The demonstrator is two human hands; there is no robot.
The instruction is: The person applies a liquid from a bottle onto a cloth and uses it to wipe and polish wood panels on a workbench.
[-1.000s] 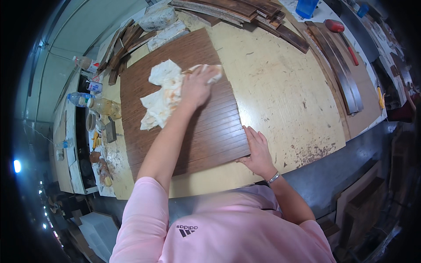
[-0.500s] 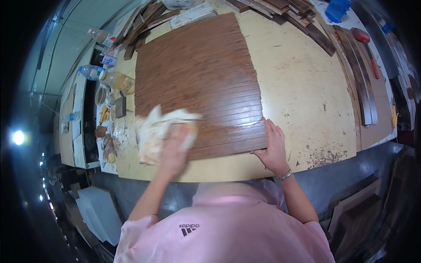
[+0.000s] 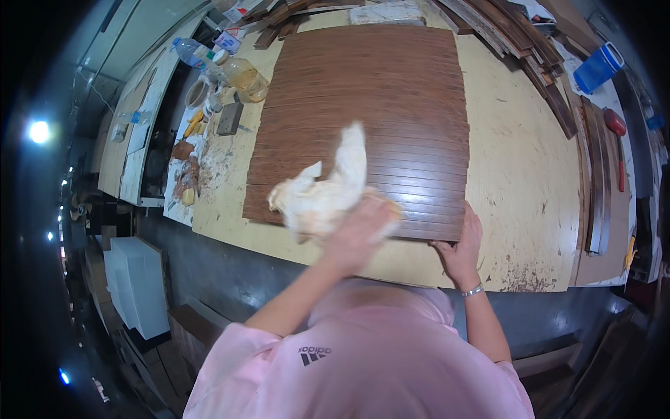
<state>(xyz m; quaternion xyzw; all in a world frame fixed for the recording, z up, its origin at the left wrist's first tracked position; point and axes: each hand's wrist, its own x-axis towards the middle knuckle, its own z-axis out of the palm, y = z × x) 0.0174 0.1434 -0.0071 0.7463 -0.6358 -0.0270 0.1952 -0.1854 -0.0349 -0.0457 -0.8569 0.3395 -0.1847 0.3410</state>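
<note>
A brown wooden panel (image 3: 363, 91) of narrow grooved strips lies flat before me, glossy toward its lower right. My left hand (image 3: 359, 234) presses a crumpled, stained white cloth (image 3: 317, 202) onto the near part of the panel. Both hand and cloth are smeared by motion, and one flap of the cloth stands up. At the panel's near right corner, my right hand (image 3: 462, 250) grips the edge, thumb at the front side and fingers along the right side.
The panel rests on a pale worktable (image 3: 523, 188). Bottles (image 3: 241, 75), a dark block (image 3: 229, 119) and a brush-like yellow item (image 3: 194, 123) stand left. Wood strips (image 3: 523, 42) pile up at the back right, near a blue container (image 3: 598, 68) and a red-handled tool (image 3: 614, 122).
My left hand has swept the cloth rightward across the panel's near part. The right hand stays at the corner. The whole view has shifted, so the table appears farther right.
</note>
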